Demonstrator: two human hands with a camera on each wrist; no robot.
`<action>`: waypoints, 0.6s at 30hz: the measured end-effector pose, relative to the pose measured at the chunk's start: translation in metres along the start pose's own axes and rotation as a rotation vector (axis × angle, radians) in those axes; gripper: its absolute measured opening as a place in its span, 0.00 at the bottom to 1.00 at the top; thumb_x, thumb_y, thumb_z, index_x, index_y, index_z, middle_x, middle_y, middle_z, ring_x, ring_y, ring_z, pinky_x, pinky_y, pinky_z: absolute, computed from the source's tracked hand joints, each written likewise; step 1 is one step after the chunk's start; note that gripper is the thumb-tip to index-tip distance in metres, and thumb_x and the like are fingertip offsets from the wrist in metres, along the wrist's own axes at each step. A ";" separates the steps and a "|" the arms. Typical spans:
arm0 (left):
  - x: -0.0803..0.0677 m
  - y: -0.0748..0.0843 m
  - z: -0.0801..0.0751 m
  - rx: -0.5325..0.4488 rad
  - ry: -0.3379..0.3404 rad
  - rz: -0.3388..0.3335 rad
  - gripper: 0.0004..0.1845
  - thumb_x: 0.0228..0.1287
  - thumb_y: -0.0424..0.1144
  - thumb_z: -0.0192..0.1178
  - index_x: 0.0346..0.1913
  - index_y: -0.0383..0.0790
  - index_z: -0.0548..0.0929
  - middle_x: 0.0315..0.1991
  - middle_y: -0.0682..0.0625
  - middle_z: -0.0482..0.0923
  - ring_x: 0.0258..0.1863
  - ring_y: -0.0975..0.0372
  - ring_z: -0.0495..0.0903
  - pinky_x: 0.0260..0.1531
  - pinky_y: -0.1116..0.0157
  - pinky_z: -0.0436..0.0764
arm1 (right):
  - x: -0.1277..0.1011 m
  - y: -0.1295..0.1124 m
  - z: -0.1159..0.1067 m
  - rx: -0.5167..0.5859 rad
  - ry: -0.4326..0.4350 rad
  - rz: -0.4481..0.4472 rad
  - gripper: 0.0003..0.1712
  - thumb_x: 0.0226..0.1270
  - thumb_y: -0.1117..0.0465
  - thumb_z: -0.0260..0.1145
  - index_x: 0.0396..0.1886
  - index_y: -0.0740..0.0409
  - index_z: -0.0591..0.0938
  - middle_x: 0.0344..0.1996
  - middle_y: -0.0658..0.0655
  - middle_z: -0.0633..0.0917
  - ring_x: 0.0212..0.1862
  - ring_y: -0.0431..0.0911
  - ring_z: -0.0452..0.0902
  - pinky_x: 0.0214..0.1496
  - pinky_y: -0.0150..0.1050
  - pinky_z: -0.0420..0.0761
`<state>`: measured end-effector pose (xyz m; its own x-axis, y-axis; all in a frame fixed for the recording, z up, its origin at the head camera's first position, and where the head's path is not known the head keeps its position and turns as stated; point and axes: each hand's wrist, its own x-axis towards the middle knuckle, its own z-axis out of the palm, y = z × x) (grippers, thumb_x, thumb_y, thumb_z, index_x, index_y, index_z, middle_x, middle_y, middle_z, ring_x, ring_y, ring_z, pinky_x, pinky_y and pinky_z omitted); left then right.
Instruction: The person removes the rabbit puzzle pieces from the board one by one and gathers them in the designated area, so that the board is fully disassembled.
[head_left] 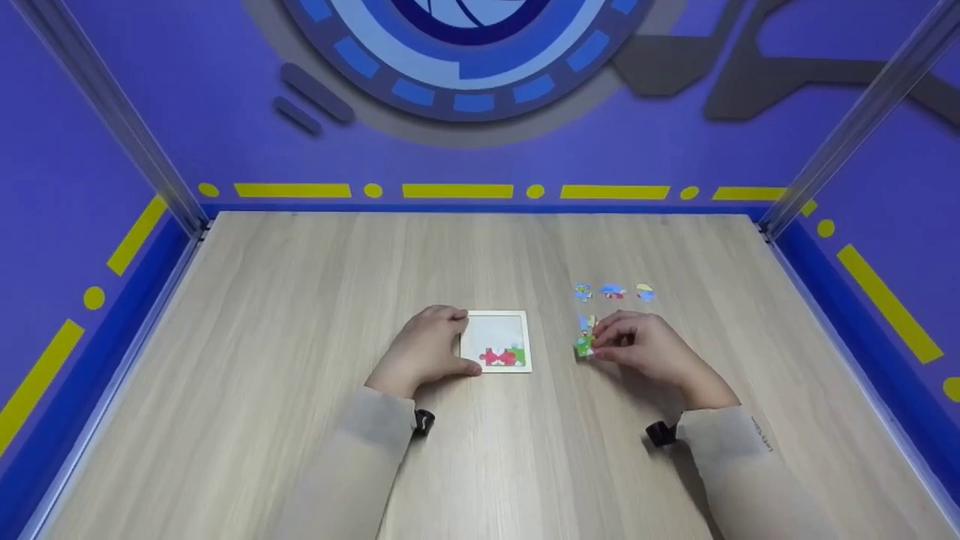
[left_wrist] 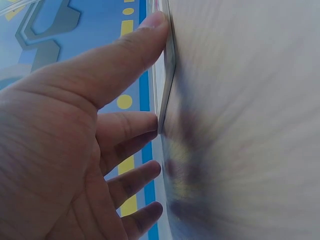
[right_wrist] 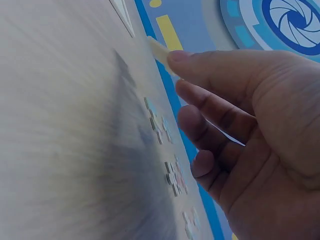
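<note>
On a pale wooden table (head_left: 300,420) walled in by blue and purple panels, a small square puzzle tray (head_left: 496,341) with a cream frame lies near the middle, and a few red and green pieces are already seated along its near edge. The left hand (head_left: 430,349) rests against the tray's left side: in the left wrist view the thumb and a fingertip (left_wrist: 150,120) press on the thin edge of the frame, while the other fingers lie loosely spread on the wood, so the hand braces the tray rather than closing around it. To the right of the tray, just apart from it, the right hand (head_left: 637,349) is curled over a green and blue puzzle piece (head_left: 584,336), pinching it between the thumb and the fingertips; the right wrist view shows a pale piece edge (right_wrist: 160,50) lifted off the table at the tip of the forefinger. Beyond that hand, farther from the person, three loose pieces (head_left: 613,292) lie in a short row on the bare wood, coloured blue, red and yellow, apart from one another and from the tray. Both forearms wear light beige sleeves (head_left: 360,465), each with a dark strap at the wrist.
</note>
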<state>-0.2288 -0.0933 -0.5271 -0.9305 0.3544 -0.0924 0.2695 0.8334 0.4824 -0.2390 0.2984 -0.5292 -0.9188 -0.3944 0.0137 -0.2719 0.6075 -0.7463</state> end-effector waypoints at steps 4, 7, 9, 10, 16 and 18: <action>0.001 0.000 0.001 0.002 -0.001 0.003 0.49 0.61 0.56 0.86 0.79 0.34 0.80 0.83 0.45 0.76 0.88 0.47 0.68 0.92 0.49 0.64 | 0.000 0.003 0.000 -0.007 -0.022 -0.004 0.02 0.69 0.62 0.84 0.39 0.53 0.97 0.51 0.55 0.94 0.58 0.48 0.87 0.68 0.18 0.76; 0.001 -0.001 0.003 0.003 -0.001 0.006 0.49 0.61 0.56 0.86 0.79 0.33 0.81 0.83 0.45 0.77 0.88 0.47 0.68 0.92 0.48 0.64 | 0.000 0.005 0.000 -0.010 -0.039 0.009 0.03 0.69 0.62 0.84 0.37 0.56 0.96 0.50 0.54 0.94 0.60 0.50 0.88 0.76 0.12 0.63; 0.002 -0.002 0.003 0.004 -0.002 0.006 0.49 0.61 0.57 0.86 0.79 0.33 0.81 0.83 0.45 0.77 0.88 0.47 0.68 0.92 0.48 0.64 | -0.001 0.006 0.000 -0.018 -0.045 0.010 0.03 0.70 0.62 0.84 0.37 0.57 0.96 0.50 0.54 0.93 0.61 0.50 0.87 0.77 0.12 0.62; 0.002 -0.002 0.003 0.006 -0.003 0.005 0.49 0.61 0.57 0.86 0.79 0.34 0.81 0.83 0.45 0.77 0.88 0.47 0.68 0.92 0.49 0.65 | -0.001 0.006 -0.001 -0.022 -0.046 0.007 0.03 0.70 0.62 0.83 0.37 0.57 0.96 0.50 0.54 0.93 0.61 0.49 0.87 0.76 0.13 0.64; 0.001 -0.001 0.001 0.012 0.011 0.026 0.48 0.61 0.56 0.86 0.78 0.33 0.81 0.82 0.44 0.78 0.87 0.47 0.69 0.91 0.49 0.66 | -0.002 0.008 -0.003 -0.056 -0.059 0.004 0.02 0.69 0.66 0.83 0.37 0.55 0.96 0.48 0.53 0.93 0.57 0.47 0.87 0.61 0.24 0.82; 0.000 -0.001 0.001 0.011 0.015 0.029 0.48 0.62 0.56 0.86 0.78 0.33 0.81 0.82 0.44 0.78 0.86 0.46 0.70 0.91 0.49 0.66 | -0.002 0.008 -0.003 -0.064 -0.063 0.006 0.03 0.68 0.67 0.82 0.36 0.55 0.96 0.48 0.53 0.93 0.57 0.47 0.87 0.60 0.26 0.83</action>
<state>-0.2290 -0.0937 -0.5282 -0.9257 0.3725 -0.0654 0.2994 0.8274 0.4751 -0.2404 0.3063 -0.5335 -0.9013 -0.4319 -0.0340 -0.2861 0.6522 -0.7020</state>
